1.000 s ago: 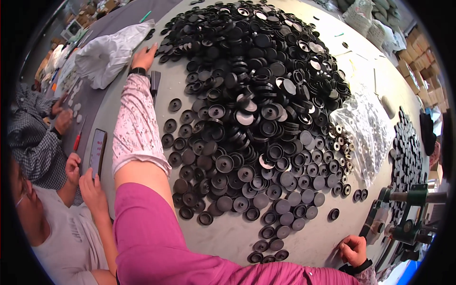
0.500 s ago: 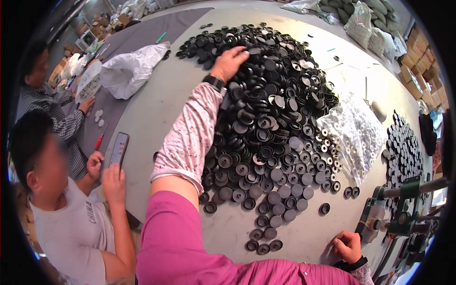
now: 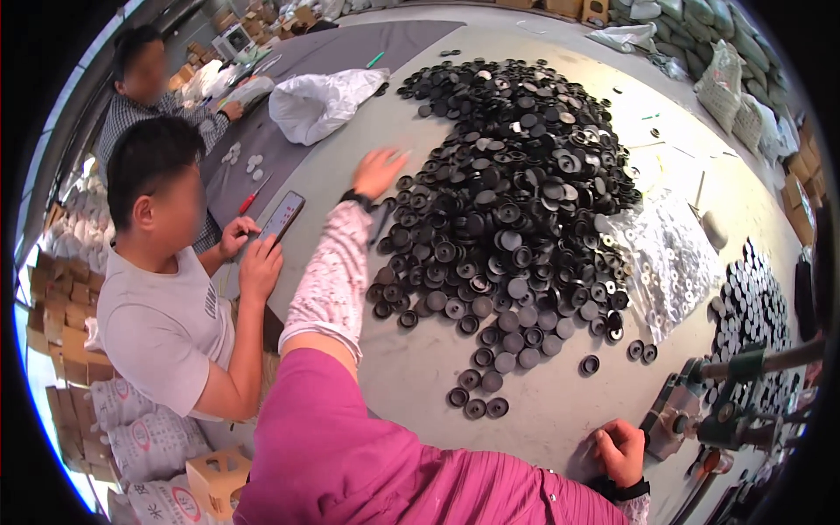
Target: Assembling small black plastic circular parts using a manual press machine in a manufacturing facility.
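Grey table, white bag upper-left

I am wearing a bright magenta top that is filling the lower part of my view. Over my left forearm I am wearing a loose pale sleeve cover with a faint pink speckled print, and a dark wristband above it. Another dark band is circling my right wrist.

Pale concrete floor; grey mat; cardboard boxes, stacked sacks along edges; daylight.
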{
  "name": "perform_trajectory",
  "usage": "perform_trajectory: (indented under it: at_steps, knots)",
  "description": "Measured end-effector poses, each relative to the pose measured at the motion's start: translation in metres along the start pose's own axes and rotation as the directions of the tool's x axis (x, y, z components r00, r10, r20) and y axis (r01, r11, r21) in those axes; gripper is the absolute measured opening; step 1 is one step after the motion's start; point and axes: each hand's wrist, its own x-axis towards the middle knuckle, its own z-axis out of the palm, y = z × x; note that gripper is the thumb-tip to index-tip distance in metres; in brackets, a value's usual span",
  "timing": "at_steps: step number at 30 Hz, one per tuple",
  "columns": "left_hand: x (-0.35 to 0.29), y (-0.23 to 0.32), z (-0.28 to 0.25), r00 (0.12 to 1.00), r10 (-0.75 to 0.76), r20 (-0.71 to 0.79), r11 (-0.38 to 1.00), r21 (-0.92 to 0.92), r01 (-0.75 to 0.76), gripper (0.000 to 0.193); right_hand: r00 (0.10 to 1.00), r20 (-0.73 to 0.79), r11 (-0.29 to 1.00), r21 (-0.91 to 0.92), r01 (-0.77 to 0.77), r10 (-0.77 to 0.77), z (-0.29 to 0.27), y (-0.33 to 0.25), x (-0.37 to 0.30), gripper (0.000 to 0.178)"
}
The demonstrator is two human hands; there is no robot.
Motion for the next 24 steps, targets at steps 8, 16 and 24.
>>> perform_trajectory:
  at_steps: [8, 16, 24]
  knots:
    - [-0.010, 0.111, 0.069, 0.990, -0.049, 0.134, 0.948, -0.306, 0.089, 0.054, 0.994, -0.066, 0.996, -0.023, 0.088, -0.090, -0.005, 0.009, -0.009, 0.013]
    - [0.002, 0.274, 0.013, 0.993, 0.103, 0.055, 0.662, -0.749, -0.027, 0.058, 0.969, -0.032, 0.969, -0.016, 0.246, -0.247, 0.000, 0.009, -0.008, 0.016]
    - [-0.141, 0.268, -0.069, 0.972, 0.011, -0.234, 0.922, -0.374, -0.100, 0.042, 0.967, -0.010, 0.966, -0.018, 0.256, -0.256, -0.002, 0.012, -0.007, 0.017]
